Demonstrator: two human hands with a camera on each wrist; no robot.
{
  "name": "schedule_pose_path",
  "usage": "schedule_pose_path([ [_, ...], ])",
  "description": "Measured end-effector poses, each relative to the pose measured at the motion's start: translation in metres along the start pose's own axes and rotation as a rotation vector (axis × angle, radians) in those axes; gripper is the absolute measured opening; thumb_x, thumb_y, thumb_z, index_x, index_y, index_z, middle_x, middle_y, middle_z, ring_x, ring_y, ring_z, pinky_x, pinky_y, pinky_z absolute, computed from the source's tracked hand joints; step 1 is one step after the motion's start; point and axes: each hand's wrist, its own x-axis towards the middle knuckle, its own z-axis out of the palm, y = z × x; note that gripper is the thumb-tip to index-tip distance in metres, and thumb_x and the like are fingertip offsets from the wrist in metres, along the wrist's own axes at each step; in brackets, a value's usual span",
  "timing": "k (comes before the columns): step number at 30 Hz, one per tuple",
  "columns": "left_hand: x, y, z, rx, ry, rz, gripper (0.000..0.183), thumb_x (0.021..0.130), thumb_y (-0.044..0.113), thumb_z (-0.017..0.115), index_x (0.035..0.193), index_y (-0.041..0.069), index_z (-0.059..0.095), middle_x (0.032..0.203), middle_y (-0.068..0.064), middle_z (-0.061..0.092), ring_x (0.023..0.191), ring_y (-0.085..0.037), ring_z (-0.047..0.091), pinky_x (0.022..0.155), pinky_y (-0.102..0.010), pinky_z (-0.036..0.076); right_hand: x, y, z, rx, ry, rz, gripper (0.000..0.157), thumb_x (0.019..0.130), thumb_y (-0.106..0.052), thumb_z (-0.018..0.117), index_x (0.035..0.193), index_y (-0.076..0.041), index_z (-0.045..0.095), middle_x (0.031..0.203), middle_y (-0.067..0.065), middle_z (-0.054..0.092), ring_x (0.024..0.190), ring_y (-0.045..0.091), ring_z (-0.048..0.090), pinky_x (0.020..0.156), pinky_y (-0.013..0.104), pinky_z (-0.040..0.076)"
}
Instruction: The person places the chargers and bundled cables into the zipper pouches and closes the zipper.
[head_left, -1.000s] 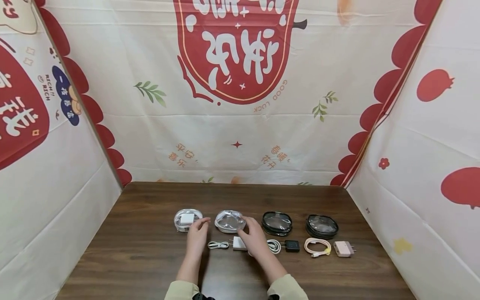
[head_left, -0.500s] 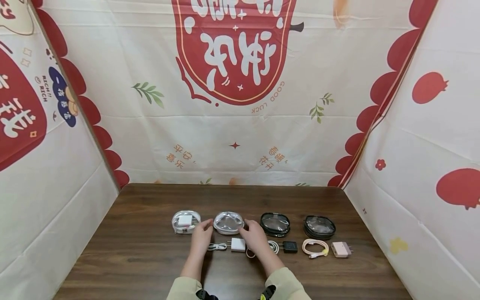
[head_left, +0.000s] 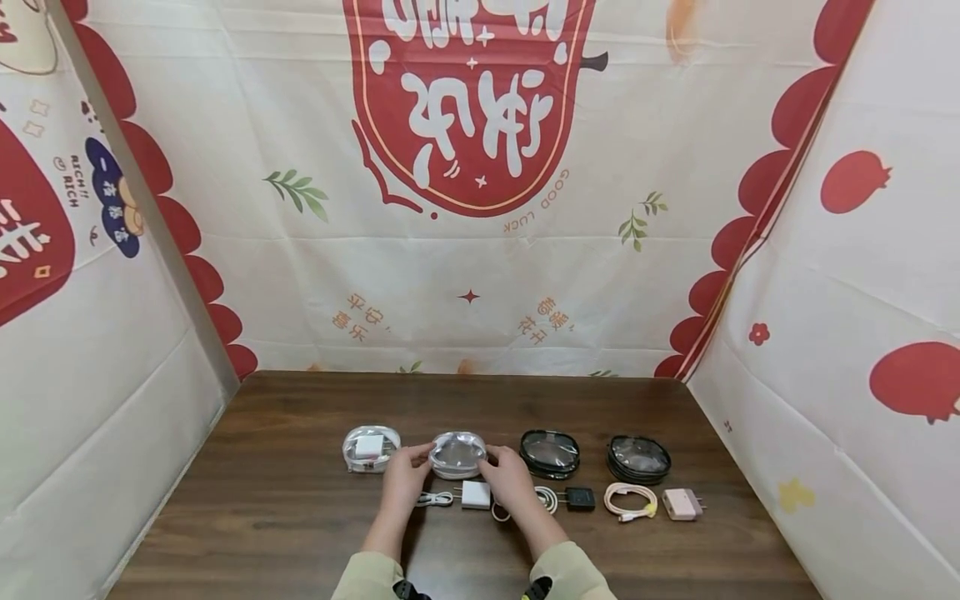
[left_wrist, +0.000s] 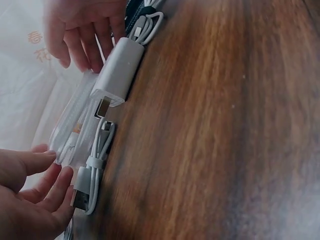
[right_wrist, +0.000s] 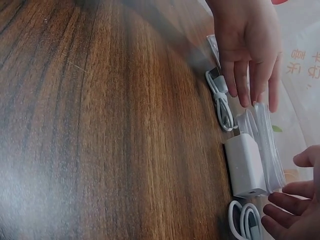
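A clear oval pouch with a pale rim (head_left: 458,475) is held between the two hands, just behind a row of chargers and cables. The left hand (head_left: 405,485) grips its left end; in the left wrist view that thumb lies above the edge and the fingers below. At its right end, the right hand (head_left: 513,483) has its fingers and thumb about the rim. A white charger plug (head_left: 476,495) and a bundled white cable (left_wrist: 97,165) lie in front. Nothing shows inside the pouch in the head view.
Left of the hands, another clear pouch (head_left: 371,429) carries a white plug. Two black-rimmed pouches, one left (head_left: 550,454) and one right (head_left: 639,460), lie to the right. Before them lie a black plug (head_left: 580,499), a pink cable (head_left: 630,500) and a pink plug (head_left: 681,505).
The left hand has moved right, from beside the leftmost pouch to the held pouch's left end. The right hand stays at its right end. The pouch has shifted slightly nearer.
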Motion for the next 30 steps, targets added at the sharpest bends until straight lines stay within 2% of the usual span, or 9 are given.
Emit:
schedule_pose_path([
  [2,0.000,0.003,-0.001,0.027,-0.008,-0.025,0.021,0.082,-0.008,0.068,0.103,-0.005,0.073,0.097,-0.021,0.069,0.090,-0.032,0.067,0.079,-0.040,0.054,-0.001,-0.001,0.000,0.001,0.006,0.001,0.040,0.090,-0.016,0.060,0.123,0.007,0.062,0.122,0.024,0.060,0.115,0.039,0.055,0.096,0.052,0.044],
  [10,0.005,0.000,-0.005,0.112,-0.037,-0.028,0.016,0.083,0.000,0.073,0.098,-0.001,0.075,0.096,-0.016,0.071,0.095,-0.032,0.066,0.082,-0.043,0.053,-0.001,-0.007,-0.003,0.033,0.033,-0.006,0.044,0.088,-0.015,0.058,0.125,0.008,0.060,0.120,0.023,0.061,0.112,0.036,0.057,0.095,0.050,0.045],
  [16,0.007,-0.003,-0.009,0.182,-0.050,0.018,0.006,0.083,0.004,0.075,0.087,0.002,0.077,0.088,-0.010,0.073,0.090,-0.030,0.067,0.081,-0.043,0.053,-0.002,-0.008,-0.001,0.066,0.014,-0.008,0.044,0.091,-0.016,0.059,0.128,0.008,0.058,0.121,0.022,0.063,0.113,0.035,0.058,0.096,0.050,0.046],
  [23,0.005,-0.005,-0.011,0.152,-0.122,0.034,0.014,0.079,-0.007,0.072,0.092,-0.001,0.075,0.084,-0.009,0.071,0.082,-0.024,0.067,0.073,-0.036,0.054,-0.003,-0.005,0.000,0.084,0.001,-0.016,0.045,0.091,-0.013,0.059,0.130,0.010,0.055,0.122,0.024,0.062,0.113,0.035,0.058,0.095,0.050,0.047],
  [30,0.005,-0.004,-0.011,0.164,-0.112,0.054,0.014,0.077,-0.003,0.076,0.090,0.001,0.076,0.085,-0.008,0.072,0.082,-0.022,0.067,0.074,-0.034,0.054,-0.003,-0.004,0.001,0.101,-0.008,-0.003,0.050,0.093,-0.016,0.058,0.135,0.010,0.049,0.124,0.024,0.060,0.114,0.035,0.057,0.093,0.048,0.048],
])
